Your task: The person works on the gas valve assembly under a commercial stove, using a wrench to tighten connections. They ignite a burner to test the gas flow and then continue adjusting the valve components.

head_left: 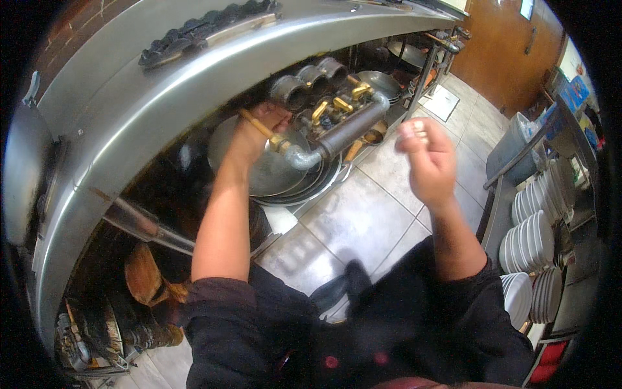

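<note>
Under the stove's steel front runs a dark pipe (355, 128) with a grey elbow (302, 157) at its near end. Several brass valves (342, 104) sit along it, beside black round burner tubes (288, 92). My left hand (264, 123) reaches in behind the brass pipe (260, 127) that leaves the elbow, close to the burner tubes; its fingers are partly hidden and look bent. My right hand (429, 159) is raised over the floor, right of the pipe and apart from it. Its fingers are curled in against the thumb; whatever they may hold is too small to make out.
Large metal pans (280, 178) lie stacked below the pipe, with a wooden-handled ladle (354, 150) beside them. Stacked white plates (526, 241) fill a shelf at right, near a grey bin (515, 155). A cast grate (194, 35) rests on the stove top.
</note>
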`<act>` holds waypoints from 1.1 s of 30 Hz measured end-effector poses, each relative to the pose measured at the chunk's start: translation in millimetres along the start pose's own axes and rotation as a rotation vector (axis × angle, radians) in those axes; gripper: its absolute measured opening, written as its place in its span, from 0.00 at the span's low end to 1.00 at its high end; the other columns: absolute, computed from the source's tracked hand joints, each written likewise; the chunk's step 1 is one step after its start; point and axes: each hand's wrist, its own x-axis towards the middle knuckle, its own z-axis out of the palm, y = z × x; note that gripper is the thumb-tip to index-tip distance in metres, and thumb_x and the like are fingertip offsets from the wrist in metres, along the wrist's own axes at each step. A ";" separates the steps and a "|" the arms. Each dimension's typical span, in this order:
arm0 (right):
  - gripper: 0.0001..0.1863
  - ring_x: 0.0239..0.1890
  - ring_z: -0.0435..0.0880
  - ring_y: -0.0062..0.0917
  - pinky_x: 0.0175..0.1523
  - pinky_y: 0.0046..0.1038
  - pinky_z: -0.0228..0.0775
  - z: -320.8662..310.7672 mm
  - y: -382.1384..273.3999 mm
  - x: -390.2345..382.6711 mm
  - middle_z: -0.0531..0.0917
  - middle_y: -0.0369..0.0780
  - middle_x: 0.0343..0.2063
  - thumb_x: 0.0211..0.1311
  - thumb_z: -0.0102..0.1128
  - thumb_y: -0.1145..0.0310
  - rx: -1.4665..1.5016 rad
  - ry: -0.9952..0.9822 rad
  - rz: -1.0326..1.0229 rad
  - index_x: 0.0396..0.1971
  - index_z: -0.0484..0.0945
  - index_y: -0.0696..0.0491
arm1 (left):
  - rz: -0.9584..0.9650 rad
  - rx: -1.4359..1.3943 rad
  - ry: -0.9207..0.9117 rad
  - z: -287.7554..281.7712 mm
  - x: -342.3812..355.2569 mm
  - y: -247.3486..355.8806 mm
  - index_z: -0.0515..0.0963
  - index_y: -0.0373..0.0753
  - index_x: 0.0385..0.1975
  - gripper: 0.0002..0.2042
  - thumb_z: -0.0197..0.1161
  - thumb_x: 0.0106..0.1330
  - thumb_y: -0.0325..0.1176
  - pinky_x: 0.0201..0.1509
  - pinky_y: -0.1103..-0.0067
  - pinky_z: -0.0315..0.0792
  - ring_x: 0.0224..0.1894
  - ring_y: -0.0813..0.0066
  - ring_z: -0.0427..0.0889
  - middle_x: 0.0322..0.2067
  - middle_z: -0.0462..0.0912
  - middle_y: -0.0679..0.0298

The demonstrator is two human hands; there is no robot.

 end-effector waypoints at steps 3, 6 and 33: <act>0.05 0.37 0.79 0.26 0.45 0.27 0.70 3.6 -18.8 23.0 0.80 0.41 0.32 0.65 0.54 0.73 -0.152 0.059 -0.544 0.34 0.75 0.59 | 0.090 0.195 0.036 19.1 -9.9 42.1 0.79 0.37 0.34 0.06 0.57 0.65 0.31 0.41 0.76 0.72 0.34 0.71 0.78 0.33 0.80 0.61; 0.04 0.45 0.80 0.38 0.53 0.35 0.70 26.3 -6.2 30.8 0.80 0.46 0.35 0.60 0.54 0.77 -0.193 -0.085 -0.675 0.34 0.74 0.60 | 0.462 0.855 0.070 -9.0 15.9 15.0 0.79 0.38 0.41 0.09 0.58 0.65 0.32 0.54 0.73 0.70 0.47 0.65 0.78 0.42 0.81 0.58; 0.13 0.43 0.79 0.38 0.56 0.43 0.67 49.4 33.0 14.6 0.76 0.45 0.34 0.70 0.45 0.62 -0.325 0.032 -0.734 0.32 0.70 0.57 | 0.041 -0.438 -0.052 20.2 -10.5 47.1 0.75 0.44 0.46 0.10 0.54 0.66 0.33 0.49 0.72 0.76 0.45 0.68 0.80 0.43 0.81 0.64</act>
